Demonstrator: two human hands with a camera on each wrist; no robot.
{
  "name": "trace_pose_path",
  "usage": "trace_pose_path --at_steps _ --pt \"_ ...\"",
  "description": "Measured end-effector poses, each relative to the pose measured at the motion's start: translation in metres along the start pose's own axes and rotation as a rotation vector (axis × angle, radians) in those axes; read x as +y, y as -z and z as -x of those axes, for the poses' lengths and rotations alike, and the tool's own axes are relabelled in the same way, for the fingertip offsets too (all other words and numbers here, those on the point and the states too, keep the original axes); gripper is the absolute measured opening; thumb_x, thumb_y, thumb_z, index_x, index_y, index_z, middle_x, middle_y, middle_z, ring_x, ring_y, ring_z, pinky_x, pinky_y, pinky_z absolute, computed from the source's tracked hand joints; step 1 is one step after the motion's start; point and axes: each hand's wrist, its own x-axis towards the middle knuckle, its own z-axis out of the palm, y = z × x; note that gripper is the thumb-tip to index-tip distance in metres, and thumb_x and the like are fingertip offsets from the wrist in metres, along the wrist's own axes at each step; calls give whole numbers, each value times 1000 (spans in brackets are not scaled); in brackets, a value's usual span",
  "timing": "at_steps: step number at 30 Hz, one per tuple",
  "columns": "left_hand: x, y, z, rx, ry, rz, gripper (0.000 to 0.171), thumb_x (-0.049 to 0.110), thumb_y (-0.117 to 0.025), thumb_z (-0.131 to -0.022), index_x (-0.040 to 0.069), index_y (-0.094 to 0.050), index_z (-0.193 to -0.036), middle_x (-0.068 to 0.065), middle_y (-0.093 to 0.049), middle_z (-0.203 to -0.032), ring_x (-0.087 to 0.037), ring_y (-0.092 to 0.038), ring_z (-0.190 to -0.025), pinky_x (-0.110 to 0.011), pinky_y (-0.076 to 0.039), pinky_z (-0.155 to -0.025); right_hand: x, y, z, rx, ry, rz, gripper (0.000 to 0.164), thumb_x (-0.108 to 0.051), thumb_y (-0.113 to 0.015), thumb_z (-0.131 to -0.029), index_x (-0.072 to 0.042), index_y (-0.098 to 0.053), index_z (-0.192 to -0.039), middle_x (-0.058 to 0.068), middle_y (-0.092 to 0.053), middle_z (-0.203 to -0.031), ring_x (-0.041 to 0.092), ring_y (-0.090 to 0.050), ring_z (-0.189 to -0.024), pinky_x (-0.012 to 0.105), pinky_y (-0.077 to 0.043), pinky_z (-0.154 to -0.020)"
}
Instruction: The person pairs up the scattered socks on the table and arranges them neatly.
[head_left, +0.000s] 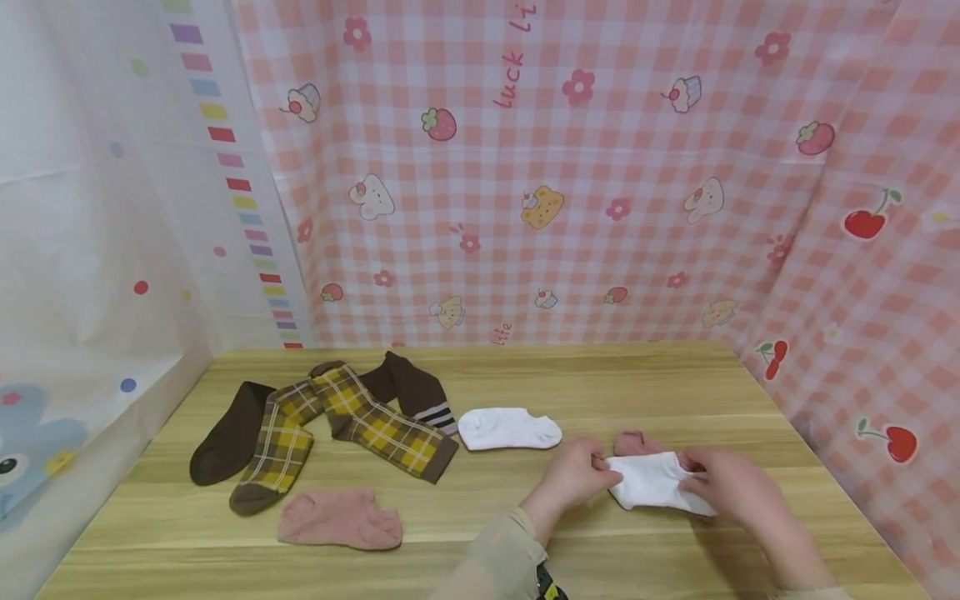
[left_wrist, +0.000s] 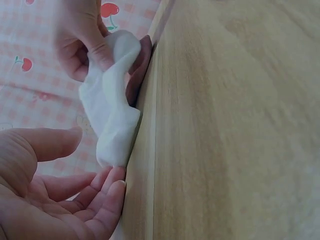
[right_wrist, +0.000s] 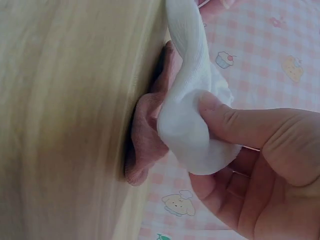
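Note:
My right hand (head_left: 738, 487) pinches one end of a white ankle sock (head_left: 651, 482) between thumb and fingers, and that end is lifted off the table in the right wrist view. At the sock's other end is my left hand (head_left: 572, 477). In the left wrist view, its fingertips (left_wrist: 116, 176) touch the sock near the tabletop while the thumb stands apart. A pink sock (right_wrist: 148, 132) lies on the table just behind the white one and is partly hidden by it. To the left, a second white ankle sock (head_left: 508, 429) lies flat.
Another pink sock (head_left: 341, 518) lies at the front left of the wooden table (head_left: 480, 546). Yellow plaid socks (head_left: 382, 417) overlap dark brown socks (head_left: 228, 433) at the back left. Printed curtains (head_left: 480, 167) stand behind and along both sides.

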Motion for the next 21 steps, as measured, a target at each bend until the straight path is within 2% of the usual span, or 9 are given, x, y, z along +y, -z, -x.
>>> trace_pose_path --at_steps 5,10,14,21 --pt "0 1 1 -1 3 -2 25 10 -79 -81 5 -56 -71 8 -45 -64 -4 -38 -56 -18 -34 -53 -6 4 3 82 49 35 23 -11 -83 -77 -17 -61 -81 -7 -60 -78 11 -50 -68 34 -45 -60" --pt "0 1 1 2 22 20 23 10 -79 -81 5 -58 -74 7 -48 -67 -4 -40 -59 -19 -37 -56 -8 5 5 193 167 76 28 -11 -86 -72 -21 -61 -80 -14 -57 -77 5 -53 -68 32 -48 -60" --pt "1 1 2 6 49 44 19 12 -79 -82 3 -62 -79 4 -55 -72 -5 -44 -63 -20 -41 -59 -9 5 6 249 236 87 31 -11 -88 -69 -23 -62 -81 -18 -54 -78 1 -52 -69 29 -49 -60" --pt "0 2 1 -7 72 73 21 12 -77 -84 2 -60 -77 4 -51 -68 -6 -42 -60 -20 -38 -56 -9 4 7 349 345 93 39 -7 -90 -63 -27 -62 -82 -19 -56 -83 -1 -52 -72 26 -49 -58"
